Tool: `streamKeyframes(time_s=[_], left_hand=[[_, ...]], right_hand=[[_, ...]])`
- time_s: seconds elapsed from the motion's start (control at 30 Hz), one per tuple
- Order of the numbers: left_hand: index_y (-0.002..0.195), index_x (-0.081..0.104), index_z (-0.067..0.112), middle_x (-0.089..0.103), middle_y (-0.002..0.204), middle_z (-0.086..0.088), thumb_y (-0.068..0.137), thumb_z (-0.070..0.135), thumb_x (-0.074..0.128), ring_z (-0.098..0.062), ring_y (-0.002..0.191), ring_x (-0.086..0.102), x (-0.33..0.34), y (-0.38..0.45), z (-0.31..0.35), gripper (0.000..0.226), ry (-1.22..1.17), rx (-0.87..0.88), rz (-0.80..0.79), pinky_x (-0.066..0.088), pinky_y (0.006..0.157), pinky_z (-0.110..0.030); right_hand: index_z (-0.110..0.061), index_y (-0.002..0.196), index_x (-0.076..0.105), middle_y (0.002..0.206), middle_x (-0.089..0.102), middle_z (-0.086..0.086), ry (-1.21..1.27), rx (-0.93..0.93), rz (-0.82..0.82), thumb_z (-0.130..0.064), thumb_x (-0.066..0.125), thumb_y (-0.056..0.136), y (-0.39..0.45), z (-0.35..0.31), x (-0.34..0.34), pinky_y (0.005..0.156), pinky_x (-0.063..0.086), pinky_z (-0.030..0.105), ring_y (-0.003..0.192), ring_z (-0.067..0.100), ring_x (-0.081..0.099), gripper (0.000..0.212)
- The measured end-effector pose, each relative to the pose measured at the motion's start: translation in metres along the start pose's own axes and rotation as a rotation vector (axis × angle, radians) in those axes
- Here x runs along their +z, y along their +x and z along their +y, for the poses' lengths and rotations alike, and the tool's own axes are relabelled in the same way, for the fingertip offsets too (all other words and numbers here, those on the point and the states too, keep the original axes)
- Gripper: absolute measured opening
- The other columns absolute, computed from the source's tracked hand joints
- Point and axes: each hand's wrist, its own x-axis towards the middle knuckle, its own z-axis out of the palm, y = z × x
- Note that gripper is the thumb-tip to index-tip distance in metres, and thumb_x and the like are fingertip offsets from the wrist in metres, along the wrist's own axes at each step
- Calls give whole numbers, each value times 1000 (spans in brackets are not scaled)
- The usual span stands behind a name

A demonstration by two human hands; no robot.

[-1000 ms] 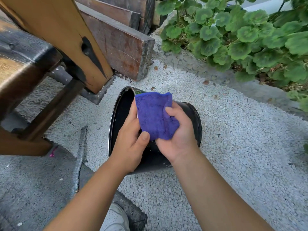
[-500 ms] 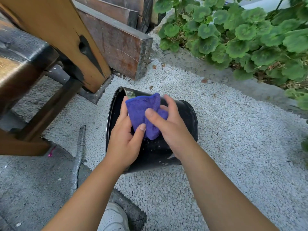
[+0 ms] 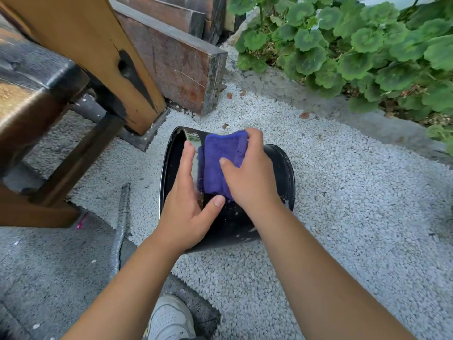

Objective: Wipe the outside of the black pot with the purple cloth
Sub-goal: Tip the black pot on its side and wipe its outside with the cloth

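Observation:
The black pot (image 3: pixel 279 173) lies on its side on white gravel, its open mouth facing left. A folded purple cloth (image 3: pixel 220 158) is pressed flat against the pot's upper outer wall. My right hand (image 3: pixel 250 177) covers the cloth's right half, fingers curled over its far edge and thumb on its face. My left hand (image 3: pixel 188 202) rests flat on the pot wall just left of the cloth, near the rim, with the thumb reaching under the cloth's near edge. The hands hide much of the pot's side.
A wooden bench (image 3: pixel 36 94) with a slanted leg (image 3: pixel 103 57) stands at left, rusty timber beams (image 3: pixel 176 60) behind it. Green leafy plants (image 3: pixel 355 45) fill the upper right. A grey ridged bar (image 3: pixel 120 229) lies on concrete at lower left. My white shoe (image 3: pixel 169 317) shows below.
The cloth went from bunched between both hands to spread flat on the pot wall. My right hand moved forward over it; my left hand shifted onto the pot.

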Motion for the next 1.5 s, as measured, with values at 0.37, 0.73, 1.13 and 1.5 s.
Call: streamKeyframes(time_s=[0.37,0.73,1.13,1.5], left_hand=[[157,9,14,-7,166,6,89,50,54,-8,153,-1,-3,-1,6,89,94,-55,-43,27,118,-50],[157,14,22,-5,167,9,88,55,50,0,151,1,-11,0,2,85,184,-43,-45,13,110,-4],[157,8,9,1,167,-1,97,67,27,-7,152,8,9,6,3,85,50,78,-27,19,118,-19],[156,4,12,1,167,-11,98,64,24,-15,153,4,13,14,4,80,24,66,-16,8,122,-26]], right_hand=[[-25,90,59,99,55,1,-512,102,6,-4,43,83,33,81,-49,62,36,32,77,27,51,27],[-27,139,53,144,45,5,-357,143,-7,-27,56,87,8,103,-39,100,44,38,122,32,49,52],[-35,134,51,129,56,-7,-225,-106,203,-26,56,76,-13,25,-21,83,46,29,102,16,57,58],[-22,126,65,128,61,4,-360,-180,211,-16,61,71,-48,36,9,66,53,39,88,34,56,55]])
